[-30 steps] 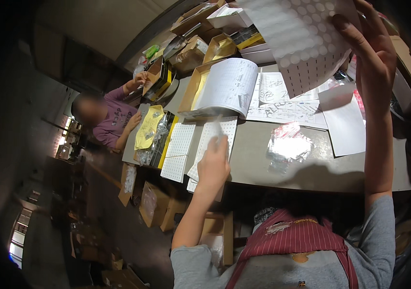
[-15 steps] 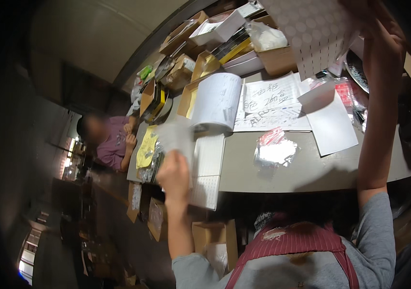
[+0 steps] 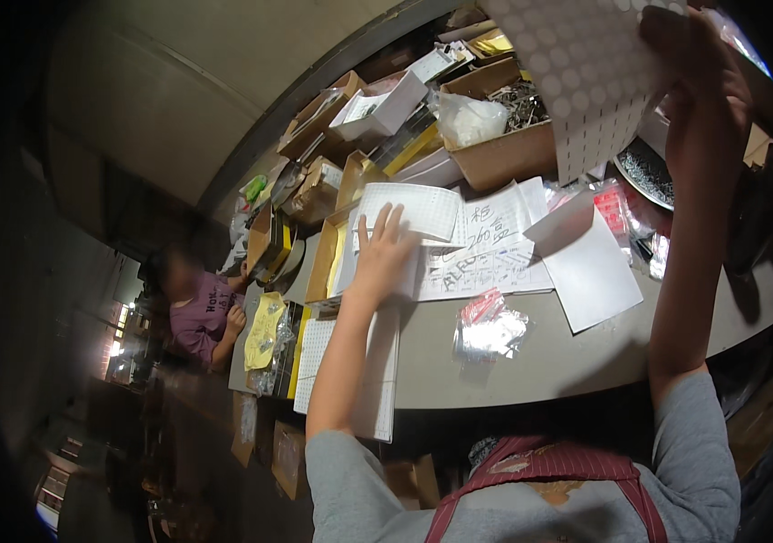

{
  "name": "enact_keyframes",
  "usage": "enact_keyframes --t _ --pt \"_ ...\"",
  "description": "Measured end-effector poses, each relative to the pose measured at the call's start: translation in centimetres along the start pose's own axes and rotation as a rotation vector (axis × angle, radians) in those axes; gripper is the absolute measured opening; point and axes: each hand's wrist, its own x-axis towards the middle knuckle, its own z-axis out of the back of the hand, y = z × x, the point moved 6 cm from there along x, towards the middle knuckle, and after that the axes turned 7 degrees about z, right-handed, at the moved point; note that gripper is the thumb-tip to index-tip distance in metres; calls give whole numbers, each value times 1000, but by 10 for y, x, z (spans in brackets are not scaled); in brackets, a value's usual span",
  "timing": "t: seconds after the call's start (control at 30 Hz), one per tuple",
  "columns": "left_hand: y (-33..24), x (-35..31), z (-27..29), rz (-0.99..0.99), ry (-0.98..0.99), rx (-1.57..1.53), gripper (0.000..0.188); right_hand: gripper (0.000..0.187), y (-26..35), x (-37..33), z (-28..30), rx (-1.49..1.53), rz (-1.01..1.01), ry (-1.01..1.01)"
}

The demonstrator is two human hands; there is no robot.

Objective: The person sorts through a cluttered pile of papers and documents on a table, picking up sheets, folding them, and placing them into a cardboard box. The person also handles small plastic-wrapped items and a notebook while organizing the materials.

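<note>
My right hand (image 3: 701, 72), raised at the upper right, grips a white sheet of round stickers (image 3: 581, 77) that hangs down with dashed slits along its lower part. My left hand (image 3: 379, 258) lies with fingers spread over a white sheet with a grid of small marks (image 3: 415, 206). That sheet rests on top of large handwritten papers (image 3: 495, 262) on the table. Under and beside my left forearm is a stack of similar marked sheets (image 3: 376, 385). A folded blank white sheet (image 3: 586, 262) sits to the right of the papers.
Small clear bags with red strips (image 3: 491, 328) lie on the grey table (image 3: 432, 357). Cardboard boxes (image 3: 500, 163) crowd the back, one holding metal parts. A round tray of small parts (image 3: 647, 174) stands at right. Another person (image 3: 201, 312) sits at the far left.
My left hand has moved inward and away from me, from the table's left side onto the papers, and its fingers have spread. My right hand still holds the sticker sheet.
</note>
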Motion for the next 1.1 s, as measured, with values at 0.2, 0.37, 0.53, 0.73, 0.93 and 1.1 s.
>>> enact_keyframes --t 0.2,0.37,0.53,0.73,0.93,1.1 --pt "-15 -26 59 159 -122 -251 29 46 -62 -3 39 94 -157 215" --pt "-10 -104 92 399 -82 -340 23 27 -66 -64 -63 -45 -270 705" --pt "0 -207 102 764 29 -424 21 28 -92 -132 -98 -64 -384 983" --pt "-26 -282 117 1267 23 -949 32 33 -93 -219 -119 47 -831 1120" --pt "-46 -305 110 1148 -28 -678 51 48 -81 -277 -130 168 -1147 1093" --pt "-55 -326 102 1114 61 -326 84 42 -90 -281 -134 204 -1221 867"
